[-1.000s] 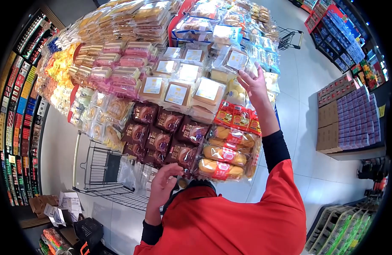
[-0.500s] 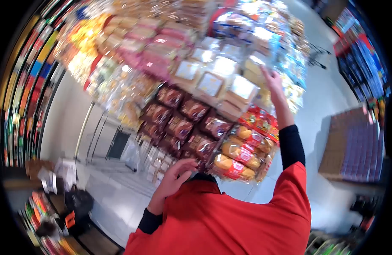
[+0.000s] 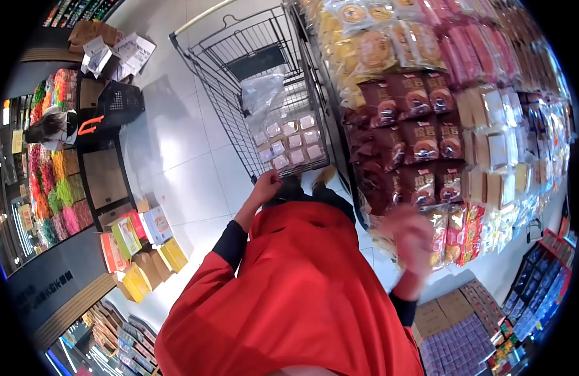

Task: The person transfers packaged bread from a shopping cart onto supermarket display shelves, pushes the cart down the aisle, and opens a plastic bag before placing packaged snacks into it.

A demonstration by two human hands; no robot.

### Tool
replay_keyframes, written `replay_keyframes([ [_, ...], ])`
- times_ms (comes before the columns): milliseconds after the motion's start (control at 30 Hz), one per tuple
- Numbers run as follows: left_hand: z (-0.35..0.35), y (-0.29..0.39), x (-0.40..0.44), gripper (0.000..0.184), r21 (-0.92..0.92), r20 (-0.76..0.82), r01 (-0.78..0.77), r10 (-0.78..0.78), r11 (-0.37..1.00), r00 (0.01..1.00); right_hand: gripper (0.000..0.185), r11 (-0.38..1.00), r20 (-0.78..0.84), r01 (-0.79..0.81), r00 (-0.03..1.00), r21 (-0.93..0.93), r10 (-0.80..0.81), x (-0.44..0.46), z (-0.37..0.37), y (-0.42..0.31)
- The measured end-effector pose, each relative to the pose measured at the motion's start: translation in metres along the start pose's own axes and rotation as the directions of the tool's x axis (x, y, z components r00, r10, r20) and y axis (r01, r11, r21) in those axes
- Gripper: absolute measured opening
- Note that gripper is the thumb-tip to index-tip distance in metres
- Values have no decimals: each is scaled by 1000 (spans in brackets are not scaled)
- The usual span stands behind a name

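My left hand (image 3: 266, 187) is closed, with its fingers curled in, just below the near corner of a black wire shopping cart (image 3: 211, 75). What lies inside those fingers, if anything, is hidden. Several small clear-wrapped packs (image 3: 295, 141) lie in rows in the cart, beside a crumpled clear plastic bag (image 3: 263, 97). My right hand (image 3: 410, 241) is smeared by motion at the near edge of the bread display, in front of the packaged long breads (image 3: 453, 235). Brown bags of bread (image 3: 421, 141) are stacked just beyond it.
Pink packs (image 3: 474, 50) and pale square packs (image 3: 496, 147) fill more of the display. A black basket (image 3: 120, 100) with an orange handle and colourful cartons (image 3: 136, 244) stand left. Stacked boxes (image 3: 455, 332) are at lower right. Tiled floor (image 3: 183, 150) runs between.
My view has swung left, bringing the cart to the middle. My right hand has drawn back from the far packs to the display's near edge. My left hand's fingers have curled in.
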State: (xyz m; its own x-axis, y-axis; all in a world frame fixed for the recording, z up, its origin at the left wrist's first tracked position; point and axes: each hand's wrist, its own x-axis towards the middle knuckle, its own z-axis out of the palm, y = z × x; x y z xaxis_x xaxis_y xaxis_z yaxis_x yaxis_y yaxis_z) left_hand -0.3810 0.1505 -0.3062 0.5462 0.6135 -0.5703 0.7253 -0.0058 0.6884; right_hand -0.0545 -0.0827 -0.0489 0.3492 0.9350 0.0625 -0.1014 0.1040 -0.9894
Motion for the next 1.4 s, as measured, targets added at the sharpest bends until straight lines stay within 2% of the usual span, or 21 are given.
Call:
replay_keyframes([
  [33, 7, -24, 9, 6, -15, 3, 14, -14, 1000, 1000, 18, 942, 165, -285, 952, 177, 257, 26, 34, 16],
  [100, 28, -76, 14, 5, -509, 47, 178, -179, 842, 983, 22, 845, 312, -520, 830, 128, 463, 53, 86, 131],
  [133, 36, -87, 13, 5, -493, 52, 198, -198, 847, 979, 26, 720, 285, -674, 731, 164, 620, 66, 109, 184],
  [167, 41, -91, 12, 6, -327, 21, 135, -136, 935, 990, 31, 671, 231, -740, 663, 52, 712, 70, 124, 257],
  [233, 47, -95, -3, 5, -427, -28, 111, -136, 898, 990, 26, 649, 26, -628, 710, -429, 704, 61, 150, 400],
  [300, 57, -106, -22, 6, -551, -8, 188, -230, 813, 973, 31, 624, -43, -591, 742, -511, 669, 74, 176, 458],
  [367, 67, -117, -46, 8, -658, 36, 258, -313, 707, 949, 37, 471, 38, -546, 625, -693, 780, 92, 193, 516],
  [433, 66, -130, -64, 14, -779, 113, 388, -499, 493, 860, 44, 517, -18, -471, 752, -715, 659, 85, 215, 591],
  [467, 61, -138, -67, 14, -778, 142, 415, -512, 472, 847, 45, 493, -52, -450, 775, -744, 630, 91, 223, 612],
  [567, 47, -149, -99, 19, -852, 198, 450, -631, 268, 750, 48, 395, -165, -504, 752, -768, 638, 95, 240, 633],
  [600, 41, -154, -98, 20, -871, 236, 452, -644, 191, 727, 39, 380, -187, -520, 744, -765, 642, 91, 240, 649],
  [633, 35, -159, -98, 20, -884, 276, 452, -651, 117, 707, 39, 374, -184, -515, 742, -771, 644, 92, 240, 647],
  [700, 26, -168, -90, 22, -882, 272, 452, -640, 134, 719, 25, 254, -245, -600, 623, -759, 743, 103, 238, 640],
  [767, 16, -171, -85, 23, -817, 228, 481, -587, 318, 777, 16, 296, -226, -576, 664, -762, 713, 99, 232, 635],
  [867, 2, -164, -67, 24, -815, 117, 385, -527, 434, 842, 17, 458, -60, -535, 694, -710, 717, 112, 227, 599],
  [1000, -9, -148, -36, 32, -812, 58, 294, -431, 504, 900, 16, 578, 40, -526, 717, -624, 695, 127, 211, 510],
  [1100, -18, -116, -4, 48, -832, -107, 155, -427, 533, 898, 16, 675, 66, -569, 740, -469, 669, 137, 199, 438],
  [1167, -26, -93, 10, 61, -611, -314, 83, -337, 788, 887, 15, 679, 143, -645, 680, -349, 719, 143, 192, 380],
  [1233, -39, -68, 14, 64, -641, -314, 55, -327, 765, 891, 16, 702, 185, -618, 690, -354, 700, 146, 187, 337],
  [1300, -53, -48, 15, 61, -830, -120, 43, -253, 556, 960, 16, 734, 217, -579, 713, -355, 667, 145, 183, 306],
  [1400, -63, -27, -1, 55, -833, -151, -7, -216, 553, 965, 18, 785, 121, -610, 776, -108, 619, 132, 188, 265],
])
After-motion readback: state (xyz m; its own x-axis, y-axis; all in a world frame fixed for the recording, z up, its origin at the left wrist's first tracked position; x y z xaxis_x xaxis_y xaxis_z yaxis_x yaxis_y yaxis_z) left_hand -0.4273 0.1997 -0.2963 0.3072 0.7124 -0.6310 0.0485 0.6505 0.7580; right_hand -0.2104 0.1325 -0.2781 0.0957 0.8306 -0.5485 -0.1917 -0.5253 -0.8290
